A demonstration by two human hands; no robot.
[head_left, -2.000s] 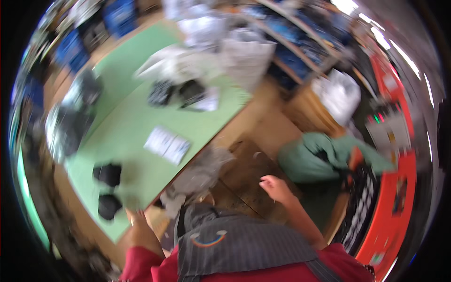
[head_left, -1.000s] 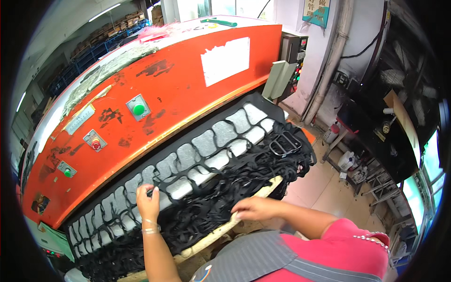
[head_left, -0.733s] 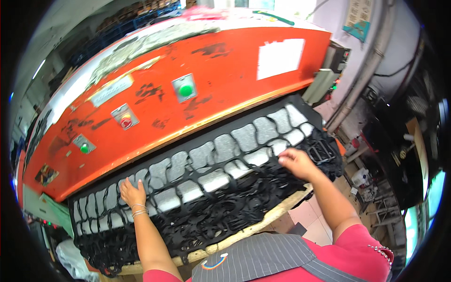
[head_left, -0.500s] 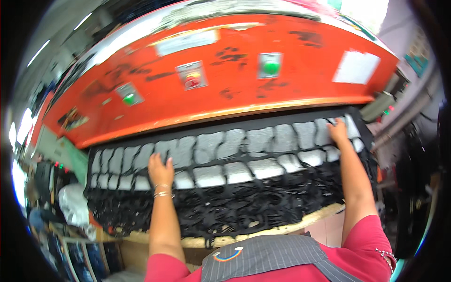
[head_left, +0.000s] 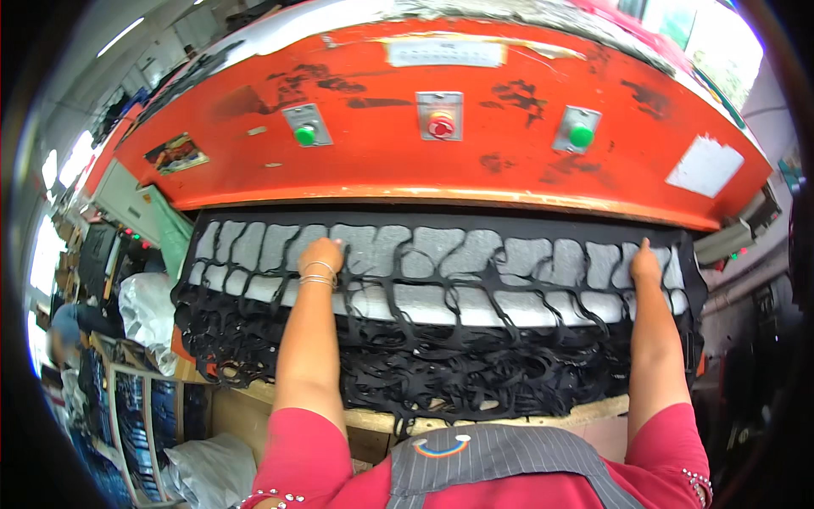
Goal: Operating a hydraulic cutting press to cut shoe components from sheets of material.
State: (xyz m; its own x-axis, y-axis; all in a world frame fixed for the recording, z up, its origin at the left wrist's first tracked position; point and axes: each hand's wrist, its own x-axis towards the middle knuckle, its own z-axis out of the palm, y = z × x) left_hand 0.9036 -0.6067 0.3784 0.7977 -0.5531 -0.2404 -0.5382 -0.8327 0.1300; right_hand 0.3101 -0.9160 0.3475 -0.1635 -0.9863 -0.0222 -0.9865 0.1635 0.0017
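Observation:
A black sheet (head_left: 517,217) of soft material, cut through in rows, spreads under the front of an orange machine (head_left: 373,161). Grey-white patches (head_left: 437,246) show between its narrow strips, some of them bent out of line. My left hand (head_left: 320,257) is closed at the left part of the sheet, its fingers curled down on the black strips. Near the right end, my right hand (head_left: 646,265) is closed too, thumb up, at the strips there. What lies inside the fingers is mostly hidden. Tangled black scrap strips (head_left: 475,369) heap toward me.
On the orange front sit a red button (head_left: 441,125) and two green buttons, one green button (head_left: 306,135) to its left. A wooden edge (head_left: 585,413) runs along my side. Clear plastic bags (head_left: 148,310) and a rack (head_left: 136,424) stand at the left.
Both hands have gone from spread fingers to closed at the black strips. The strips now look pulled and shifted over the grey patches. My view has turned, moving the machine rightward in the picture.

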